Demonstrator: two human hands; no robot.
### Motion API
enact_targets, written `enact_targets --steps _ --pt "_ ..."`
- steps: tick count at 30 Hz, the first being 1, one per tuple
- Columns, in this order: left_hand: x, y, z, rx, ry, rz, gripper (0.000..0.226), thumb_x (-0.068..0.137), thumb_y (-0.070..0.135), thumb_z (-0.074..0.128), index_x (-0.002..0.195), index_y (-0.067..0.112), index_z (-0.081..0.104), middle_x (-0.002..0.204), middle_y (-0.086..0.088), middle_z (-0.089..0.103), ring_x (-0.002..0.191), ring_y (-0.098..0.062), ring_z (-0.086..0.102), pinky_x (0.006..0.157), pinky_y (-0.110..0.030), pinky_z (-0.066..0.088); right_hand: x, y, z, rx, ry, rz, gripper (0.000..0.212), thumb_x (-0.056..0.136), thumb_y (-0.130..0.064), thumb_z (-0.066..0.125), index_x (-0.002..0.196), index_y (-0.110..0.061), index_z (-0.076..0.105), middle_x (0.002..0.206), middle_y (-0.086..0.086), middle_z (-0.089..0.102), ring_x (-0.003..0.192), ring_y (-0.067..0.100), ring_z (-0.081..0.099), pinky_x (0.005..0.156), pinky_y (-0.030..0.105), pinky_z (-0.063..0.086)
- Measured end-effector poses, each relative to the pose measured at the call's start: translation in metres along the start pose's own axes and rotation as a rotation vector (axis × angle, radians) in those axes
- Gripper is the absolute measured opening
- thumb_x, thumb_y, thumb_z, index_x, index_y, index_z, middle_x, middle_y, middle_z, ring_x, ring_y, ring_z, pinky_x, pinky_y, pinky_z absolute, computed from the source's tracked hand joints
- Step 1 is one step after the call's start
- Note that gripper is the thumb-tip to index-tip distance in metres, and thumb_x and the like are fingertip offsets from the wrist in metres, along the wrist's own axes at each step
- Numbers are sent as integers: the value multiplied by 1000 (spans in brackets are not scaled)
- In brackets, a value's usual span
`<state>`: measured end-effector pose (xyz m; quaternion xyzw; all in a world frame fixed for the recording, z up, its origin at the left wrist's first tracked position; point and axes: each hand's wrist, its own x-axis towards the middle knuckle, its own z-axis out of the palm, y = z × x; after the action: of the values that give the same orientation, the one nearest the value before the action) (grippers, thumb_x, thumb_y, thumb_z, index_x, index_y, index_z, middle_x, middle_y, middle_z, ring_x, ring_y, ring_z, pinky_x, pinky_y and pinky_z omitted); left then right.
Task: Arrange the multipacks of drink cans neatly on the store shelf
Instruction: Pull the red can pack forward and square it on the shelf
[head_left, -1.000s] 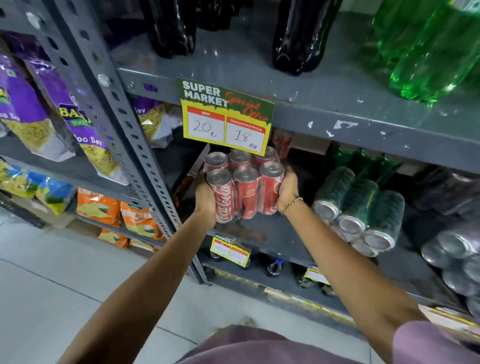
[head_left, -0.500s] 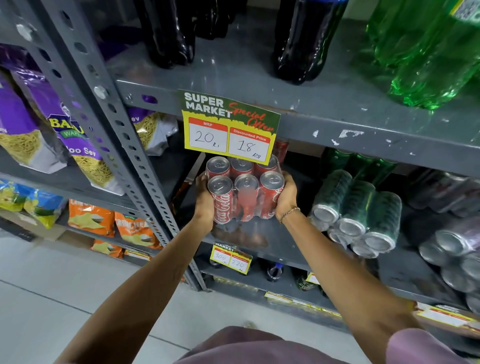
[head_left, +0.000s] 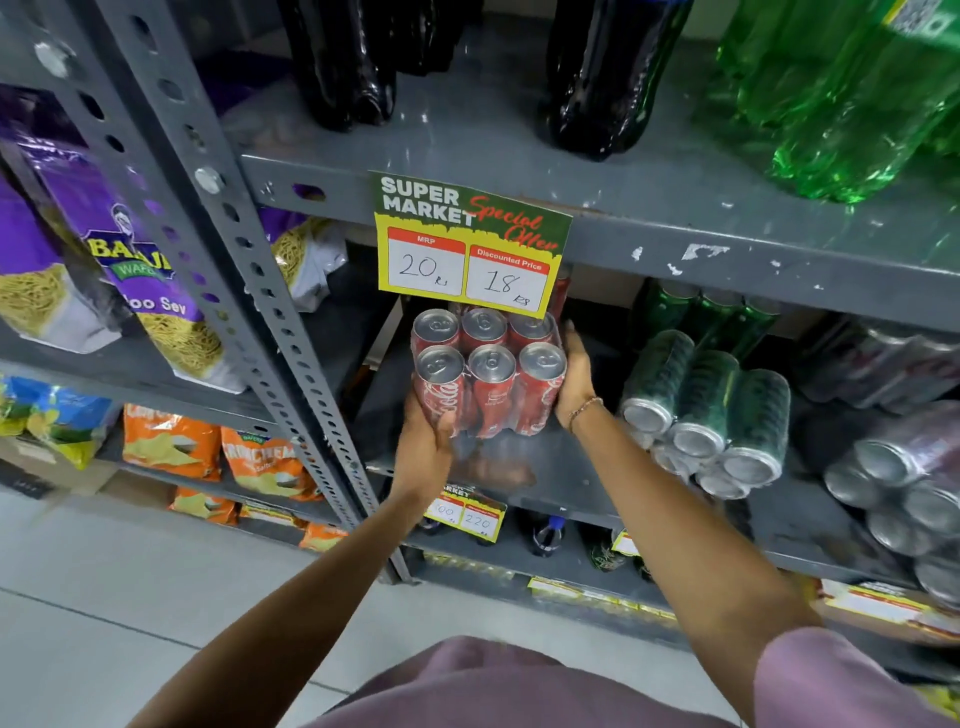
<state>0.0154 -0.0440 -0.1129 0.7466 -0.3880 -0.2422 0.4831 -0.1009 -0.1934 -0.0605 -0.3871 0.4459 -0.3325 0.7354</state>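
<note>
A shrink-wrapped red six-pack (head_left: 488, 376) of cola cans stands upright at the near left part of the grey middle shelf (head_left: 571, 467), just below a yellow and green price card (head_left: 470, 241) that hangs from the shelf above. The left hand (head_left: 426, 441) clasps the pack's near left corner, thumb across the front of the left can. The right hand (head_left: 574, 382) presses flat against the pack's right side, fingers reaching toward the far cans. To the right, a green six-pack (head_left: 711, 410) lies on its side with can tops facing near, apart from the red pack. Further right lie silver-topped dark cans (head_left: 914, 467). Dark bottles (head_left: 602, 78) and green bottles (head_left: 852, 98) stand on the upper shelf.
</note>
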Motion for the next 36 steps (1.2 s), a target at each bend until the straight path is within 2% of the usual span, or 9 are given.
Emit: enact_targets --steps 2,6,13,17,22,26,29,32,36 --pt "20 -4 -11 70 -19 -121 56 100 30 38 150 15 18 133 -12 57 117 -31 58 95 -37 45 -8 16 1 -24 66 -42 66 91 -64 24 107 -16 66 100 4 75 94 17 70 86 34 55" --pt "21 30 -12 -41 171 -190 48 102 33 32 144 8 33 137 -17 55 123 -33 54 95 -33 42 4 52 -21 -126 170 -131 107 63 -92 21 141 -21 42 147 -1 44 136 17 39 117 44 26" --pt "-36 41 31 -299 -105 49 98 83 62 53 150 32 -12 162 6 11 147 -9 19 119 -34 23 -48 25 -8 -228 60 -79 69 94 -59 7 123 -21 57 122 -5 56 117 7 48 106 26 27" --pt "-21 27 12 -203 -151 69 91 74 51 68 146 20 22 136 13 51 125 0 50 98 -9 40 -57 58 8 -184 262 -195 77 88 -70 17 124 -13 54 133 4 56 123 15 51 113 31 29" --pt "24 3 -27 -18 -338 -2 82 69 53 71 136 18 39 123 7 58 120 -14 56 98 -29 44 -89 91 48 -278 568 -248 37 100 -39 23 92 -8 42 99 7 44 96 26 46 92 36 34" --pt "40 -5 -34 -196 -79 -138 63 81 32 70 137 17 44 136 -2 57 126 -19 54 103 -34 42 -90 87 39 -304 417 -293 50 101 -39 21 120 -2 48 117 -1 41 113 11 35 113 31 21" --pt "33 7 -20 -180 184 -251 37 100 29 43 129 12 57 132 -10 60 123 -27 55 98 -32 42 -58 54 15 -264 605 -365 44 101 -35 24 111 -1 50 133 16 45 129 30 38 111 38 24" --pt "24 22 -3 -493 110 -402 60 98 55 25 134 16 53 135 -12 58 123 -29 55 100 -35 43 -19 8 -5 -81 428 -227 65 93 -60 29 121 -7 54 124 10 61 115 27 56 101 37 41" --pt "25 29 5 -597 12 -460 74 90 69 17 138 20 48 129 -8 63 115 -27 61 97 -36 46 2 -18 -4 -88 51 -11 47 95 -51 33 92 -18 67 81 2 74 87 23 65 76 35 51"
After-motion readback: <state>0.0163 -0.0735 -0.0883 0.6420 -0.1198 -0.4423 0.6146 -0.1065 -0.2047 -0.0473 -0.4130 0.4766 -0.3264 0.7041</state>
